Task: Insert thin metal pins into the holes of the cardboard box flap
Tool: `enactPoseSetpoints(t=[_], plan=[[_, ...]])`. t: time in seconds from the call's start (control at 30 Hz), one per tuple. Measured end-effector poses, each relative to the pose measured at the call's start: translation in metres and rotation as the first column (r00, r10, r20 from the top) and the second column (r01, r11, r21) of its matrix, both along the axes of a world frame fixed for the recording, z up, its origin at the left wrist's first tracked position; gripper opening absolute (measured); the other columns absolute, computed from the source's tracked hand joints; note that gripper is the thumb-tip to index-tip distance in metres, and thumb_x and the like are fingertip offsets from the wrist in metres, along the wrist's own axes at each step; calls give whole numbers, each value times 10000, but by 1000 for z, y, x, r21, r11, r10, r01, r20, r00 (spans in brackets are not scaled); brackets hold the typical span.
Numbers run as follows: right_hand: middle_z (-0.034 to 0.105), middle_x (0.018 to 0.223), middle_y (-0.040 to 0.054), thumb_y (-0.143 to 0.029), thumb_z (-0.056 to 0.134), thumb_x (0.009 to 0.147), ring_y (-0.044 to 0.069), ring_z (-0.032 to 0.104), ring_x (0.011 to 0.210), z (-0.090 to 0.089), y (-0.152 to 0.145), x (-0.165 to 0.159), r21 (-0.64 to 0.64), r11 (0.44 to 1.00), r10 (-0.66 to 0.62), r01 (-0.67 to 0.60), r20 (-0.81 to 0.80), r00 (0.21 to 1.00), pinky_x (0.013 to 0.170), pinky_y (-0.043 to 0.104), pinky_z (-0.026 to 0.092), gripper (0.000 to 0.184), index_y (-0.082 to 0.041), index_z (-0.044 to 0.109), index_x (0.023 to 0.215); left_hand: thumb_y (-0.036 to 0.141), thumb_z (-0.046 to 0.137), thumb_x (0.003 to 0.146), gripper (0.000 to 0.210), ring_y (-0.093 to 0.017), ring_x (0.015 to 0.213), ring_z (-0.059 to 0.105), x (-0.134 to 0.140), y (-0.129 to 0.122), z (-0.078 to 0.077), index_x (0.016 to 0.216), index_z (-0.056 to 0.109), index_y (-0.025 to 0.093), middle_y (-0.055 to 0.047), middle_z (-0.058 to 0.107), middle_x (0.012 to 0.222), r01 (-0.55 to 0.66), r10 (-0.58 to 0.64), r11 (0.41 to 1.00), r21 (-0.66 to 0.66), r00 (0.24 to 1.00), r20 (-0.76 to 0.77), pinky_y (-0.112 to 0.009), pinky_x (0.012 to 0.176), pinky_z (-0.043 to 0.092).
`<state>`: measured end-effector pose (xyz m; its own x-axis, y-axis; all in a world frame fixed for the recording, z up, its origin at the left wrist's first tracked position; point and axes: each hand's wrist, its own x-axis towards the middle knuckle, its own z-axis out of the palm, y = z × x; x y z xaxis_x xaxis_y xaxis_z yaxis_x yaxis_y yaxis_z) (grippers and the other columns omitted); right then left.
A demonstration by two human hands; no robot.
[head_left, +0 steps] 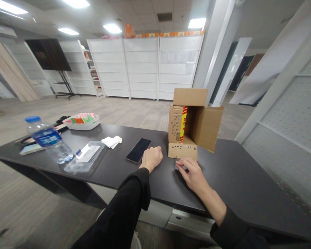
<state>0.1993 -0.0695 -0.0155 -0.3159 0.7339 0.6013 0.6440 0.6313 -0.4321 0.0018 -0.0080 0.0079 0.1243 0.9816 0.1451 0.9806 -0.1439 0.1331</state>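
From where I stood, the cardboard box (195,122) sat at the far edge of the dark desk (238,180), right of the middle, its mouth turned toward the seated person. One flap rose at the top, another swung out toward the desk's right end, and the lower flap (182,151) hung down in front, marked with a row of dark dots. More shiny dots were scattered over the left flap (175,124), beside a strip of yellow and red tape (183,124).

The right hand (188,169) was just in front of that lower flap, thumb and fingers pinched on a small greyish piece (176,165), too tiny for me to name. The left hand (152,159) was clenched near the middle of the desk, just beside a dark phone (139,150); I couldn't tell whether anything was tucked inside it.

Farther left, a crumpled white tissue (112,141) lay between the phone and a flat clear plastic case (86,166), which lay near the front edge with a white paper (88,153) on it. A water bottle (49,138) with a blue cap stood by the case, toward the desk's left end. Near the far left corner was a white basket (86,127) of colourful packets (81,118).
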Motion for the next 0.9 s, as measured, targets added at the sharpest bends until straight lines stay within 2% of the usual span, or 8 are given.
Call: enactPoseSetpoints(t=[0.17, 0.37, 0.63, 0.9], plan=[[644, 927, 57, -277, 504, 940, 210, 566, 885, -1, 0, 0, -39, 999, -9, 11, 49, 999, 780, 359, 406, 141, -214, 610, 871, 279, 301, 929, 377, -246, 904, 682, 0, -1, 1, 987, 670, 224, -105, 712, 940, -5, 5, 1000, -13, 1000, 0, -324, 776, 485], [639, 918, 55, -276, 523, 924, 216, 561, 898, -2, 2, 0, -69, 998, -12, 14, 32, 999, 785, 365, 409, 130, -219, 627, 870, 283, 302, 934, 380, -232, 942, 672, 1, -2, 4, 1013, 668, 219, -112, 707, 975, -20, 20, 999, -42, 1000, 7, -311, 818, 471], [641, 911, 58, -267, 532, 907, 224, 568, 900, -3, 4, 1, -84, 996, -19, 19, 8, 1000, 798, 383, 421, 120, -219, 630, 857, 268, 300, 925, 375, -255, 891, 684, 0, -1, 1, 970, 670, 220, -113, 713, 933, 0, 0, 1000, -7, 1000, -4, -331, 756, 484], [638, 918, 46, -252, 553, 889, 220, 564, 904, -4, 3, 2, -106, 994, -31, 36, 48, 998, 813, 384, 419, 93, -218, 615, 828, 270, 297, 937, 381, -238, 931, 674, 1, -3, 6, 1011, 668, 221, -116, 709, 975, -17, 17, 998, -52, 1000, 0, -323, 807, 471]])
